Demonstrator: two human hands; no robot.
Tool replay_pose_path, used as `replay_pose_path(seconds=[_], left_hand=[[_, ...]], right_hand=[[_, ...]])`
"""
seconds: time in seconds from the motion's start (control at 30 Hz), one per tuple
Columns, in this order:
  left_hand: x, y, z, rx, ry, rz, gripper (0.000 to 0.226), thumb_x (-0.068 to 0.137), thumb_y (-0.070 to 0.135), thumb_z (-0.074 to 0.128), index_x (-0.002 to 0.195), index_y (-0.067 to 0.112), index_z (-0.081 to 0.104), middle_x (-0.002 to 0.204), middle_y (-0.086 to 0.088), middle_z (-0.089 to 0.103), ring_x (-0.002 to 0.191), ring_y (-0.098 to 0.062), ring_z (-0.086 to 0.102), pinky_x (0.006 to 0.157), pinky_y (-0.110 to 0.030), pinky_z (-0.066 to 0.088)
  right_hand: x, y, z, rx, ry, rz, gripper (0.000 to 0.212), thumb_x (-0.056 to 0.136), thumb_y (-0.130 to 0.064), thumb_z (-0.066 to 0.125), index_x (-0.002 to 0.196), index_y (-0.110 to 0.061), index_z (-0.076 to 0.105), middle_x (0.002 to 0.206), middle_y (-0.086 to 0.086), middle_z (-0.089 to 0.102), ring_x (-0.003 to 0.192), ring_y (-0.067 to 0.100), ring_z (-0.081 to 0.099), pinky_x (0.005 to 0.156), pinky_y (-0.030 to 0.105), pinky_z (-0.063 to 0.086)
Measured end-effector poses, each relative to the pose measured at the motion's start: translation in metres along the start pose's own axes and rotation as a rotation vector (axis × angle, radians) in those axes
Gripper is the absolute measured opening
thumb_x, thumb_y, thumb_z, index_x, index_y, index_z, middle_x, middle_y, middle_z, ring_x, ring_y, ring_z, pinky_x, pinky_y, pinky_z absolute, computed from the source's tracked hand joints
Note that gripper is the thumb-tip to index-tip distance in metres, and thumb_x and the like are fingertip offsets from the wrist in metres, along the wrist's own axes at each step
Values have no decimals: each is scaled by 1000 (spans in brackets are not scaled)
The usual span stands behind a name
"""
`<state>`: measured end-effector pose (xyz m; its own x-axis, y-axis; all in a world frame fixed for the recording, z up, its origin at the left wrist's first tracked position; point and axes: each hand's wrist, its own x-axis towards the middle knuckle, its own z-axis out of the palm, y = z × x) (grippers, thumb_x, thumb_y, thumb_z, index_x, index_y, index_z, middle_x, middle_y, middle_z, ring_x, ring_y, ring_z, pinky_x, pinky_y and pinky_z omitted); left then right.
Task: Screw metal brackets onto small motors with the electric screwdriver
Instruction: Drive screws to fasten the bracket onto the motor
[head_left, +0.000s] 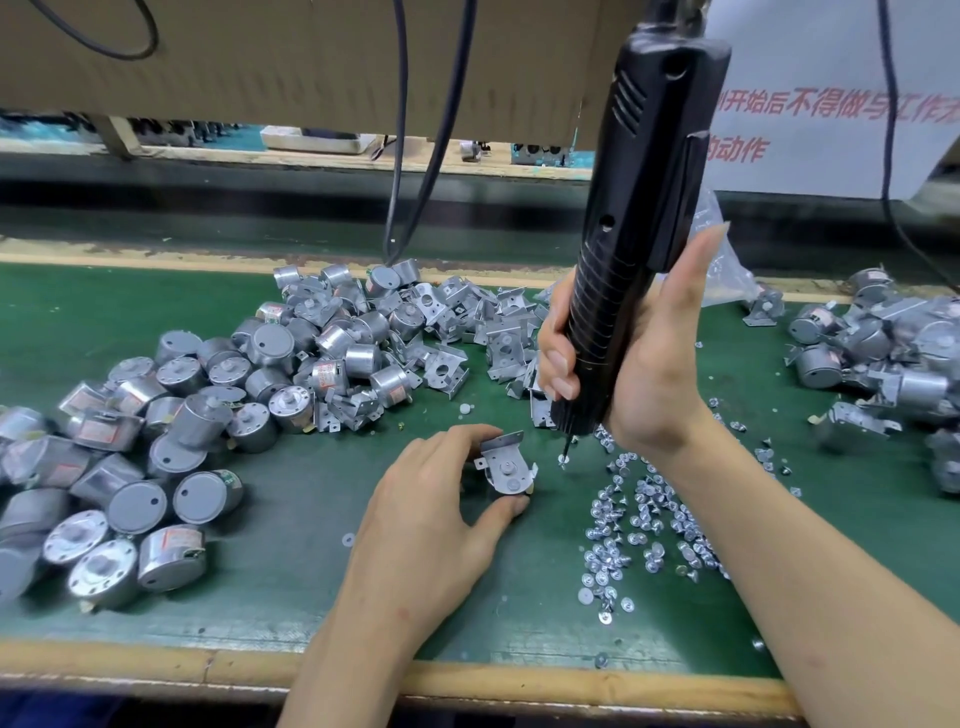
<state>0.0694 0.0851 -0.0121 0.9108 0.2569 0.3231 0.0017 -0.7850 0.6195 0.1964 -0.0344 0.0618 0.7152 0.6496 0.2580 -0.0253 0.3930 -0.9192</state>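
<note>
My left hand (431, 514) grips a small silver motor with a metal bracket (506, 467) laid on its top face, resting on the green mat. My right hand (639, 364) is wrapped around the black electric screwdriver (639, 218), held nearly upright. Its bit tip (565, 451) carries a screw just right of the bracket, a short way above the mat. Loose screws (639, 525) lie scattered under my right forearm. Bare motors (171, 441) are heaped at the left, and loose brackets (467, 332) lie behind the hands.
Motors with brackets on them (893, 364) are piled at the right. Black cables (415, 156) hang down at the back, beside a clear plastic bag (727, 270). The wooden bench edge (208, 660) runs along the front, and a cardboard shelf (311, 57) overhangs the bench.
</note>
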Motion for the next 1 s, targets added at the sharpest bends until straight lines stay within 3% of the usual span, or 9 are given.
replay_pose_path(seconds=[0.1,0.13,0.23,0.37,0.77,1.0], left_hand=[[0,0,0,4,-13,2,44,78,42,78,116,38,57,96,34,53,88,10,47,78,-15,39],[0,0,0,6,-15,2,44,78,43,78,116,37,57,96,34,52,88,10,46,78,-14,39],[0,-1,0,2,-14,3,43,78,42,78,115,38,57,97,34,53,88,10,47,77,-13,38],[0,-2,0,2,-12,4,42,78,43,78,114,38,56,97,35,52,90,11,47,78,-7,37],[0,-1,-2,-37,-43,-17,41,76,43,80,112,42,59,90,40,51,94,7,49,81,-8,38],[1,-2,-2,-61,-39,-53,41,73,43,82,108,42,60,87,26,52,90,5,50,78,-8,38]], right_hand=[[0,-3,3,-15,-7,-27,95,68,-94,0,63,-19,57,49,1,47,39,18,41,48,25,38],[0,-3,3,-32,-7,-37,93,61,-100,10,64,-19,57,50,1,47,39,18,41,48,25,38],[0,-3,4,-96,5,-75,80,56,-95,31,64,-19,55,49,1,47,39,19,40,48,27,38],[1,-3,4,-115,16,-82,80,56,-96,34,64,-20,55,50,1,46,39,19,41,48,28,38],[4,-5,16,-54,24,-151,81,52,-95,42,71,-18,56,53,1,49,41,17,44,48,29,40],[7,-1,31,-57,8,-182,72,53,-94,49,65,-24,61,54,-1,53,42,17,46,51,30,41]])
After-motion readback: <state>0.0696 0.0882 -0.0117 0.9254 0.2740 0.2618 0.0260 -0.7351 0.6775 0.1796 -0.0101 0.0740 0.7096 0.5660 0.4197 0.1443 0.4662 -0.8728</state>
